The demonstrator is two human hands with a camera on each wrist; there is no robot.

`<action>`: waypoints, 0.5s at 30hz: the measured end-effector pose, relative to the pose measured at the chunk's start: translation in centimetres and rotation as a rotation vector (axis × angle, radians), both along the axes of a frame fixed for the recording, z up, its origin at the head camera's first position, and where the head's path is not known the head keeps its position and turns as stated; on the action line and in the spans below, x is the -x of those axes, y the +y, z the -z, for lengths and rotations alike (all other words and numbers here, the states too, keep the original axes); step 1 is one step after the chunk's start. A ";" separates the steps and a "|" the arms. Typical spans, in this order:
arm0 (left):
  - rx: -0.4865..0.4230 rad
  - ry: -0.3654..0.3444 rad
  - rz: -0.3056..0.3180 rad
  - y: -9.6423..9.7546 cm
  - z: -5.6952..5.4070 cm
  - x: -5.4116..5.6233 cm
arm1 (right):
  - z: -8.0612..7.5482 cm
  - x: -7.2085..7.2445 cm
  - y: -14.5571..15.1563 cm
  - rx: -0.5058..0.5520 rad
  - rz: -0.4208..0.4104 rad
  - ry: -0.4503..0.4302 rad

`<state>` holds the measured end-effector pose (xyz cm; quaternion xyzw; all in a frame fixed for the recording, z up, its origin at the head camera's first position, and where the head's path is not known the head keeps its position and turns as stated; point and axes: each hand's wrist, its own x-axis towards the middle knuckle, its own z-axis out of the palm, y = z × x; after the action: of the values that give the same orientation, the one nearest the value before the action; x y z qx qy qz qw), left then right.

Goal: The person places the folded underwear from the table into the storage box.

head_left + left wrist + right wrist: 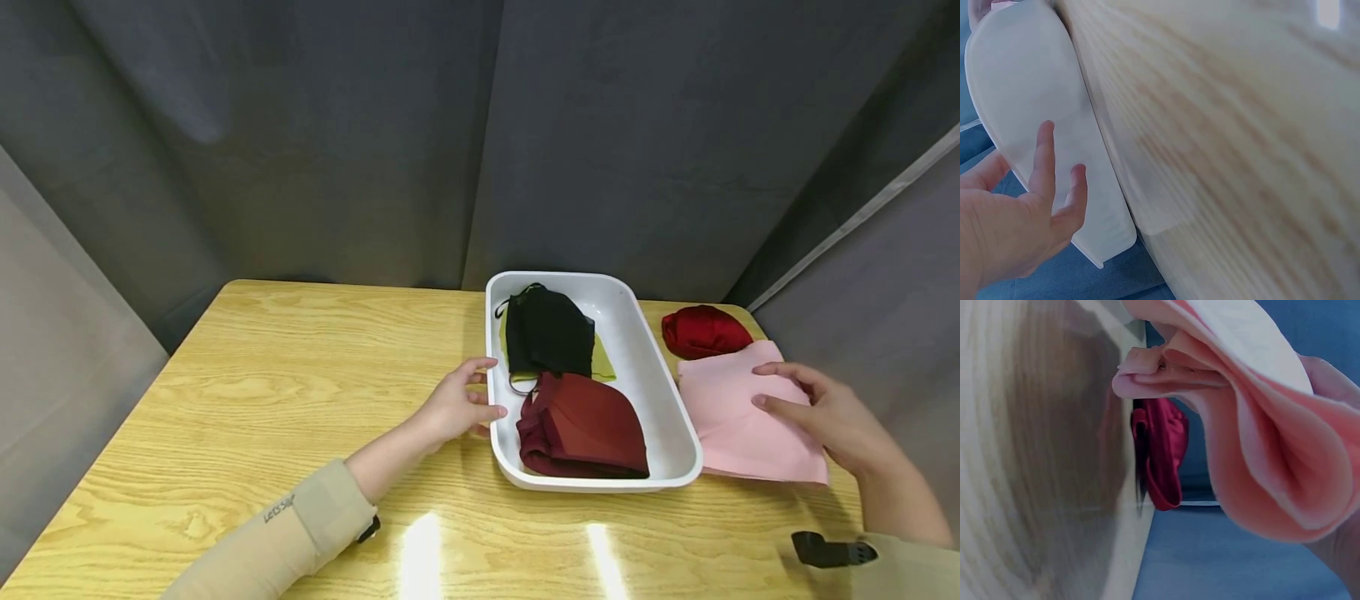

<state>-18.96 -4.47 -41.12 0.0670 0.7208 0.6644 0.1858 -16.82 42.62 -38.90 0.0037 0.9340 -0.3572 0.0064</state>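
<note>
My right hand (843, 421) holds a folded pink bra (738, 408) at its right side, thumb and fingers on its upper face. The right wrist view shows the bra's thick curved layers (1272, 456) lifted off the table. At the white plastic tub (684, 425), my left hand (457, 404) grips the left rim, thumb over the edge. In the left wrist view, spread fingers (1043, 165) lie against the tub's outer wall. Inside the tub, a folded maroon bra (588, 425) lies in front of a black strappy garment (551, 333), which rests over a yellow-green one (602, 365).
A bundled red satin garment (705, 332) lies on the table's back right corner, behind the pink bra. The wooden table (300, 375) extends left of the tub. Dark grey curtains (375, 142) hang right behind its back edge.
</note>
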 end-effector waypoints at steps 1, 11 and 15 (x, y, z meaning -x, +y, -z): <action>0.002 0.002 -0.002 0.0 0.0 0.0 | -0.2 0.0 -0.1 0.006 0.006 0.013; 0.013 0.017 -0.019 0.2 -0.3 -0.3 | -2.3 -0.2 -0.7 0.081 0.100 0.001; 0.009 0.021 -0.025 0.3 -0.2 -0.3 | -3.4 -0.1 -0.9 0.137 0.120 -0.002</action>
<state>-18.66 -4.22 -40.88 0.0642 0.7263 0.6628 0.1704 -16.71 41.75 -35.48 0.0595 0.9055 -0.4199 -0.0137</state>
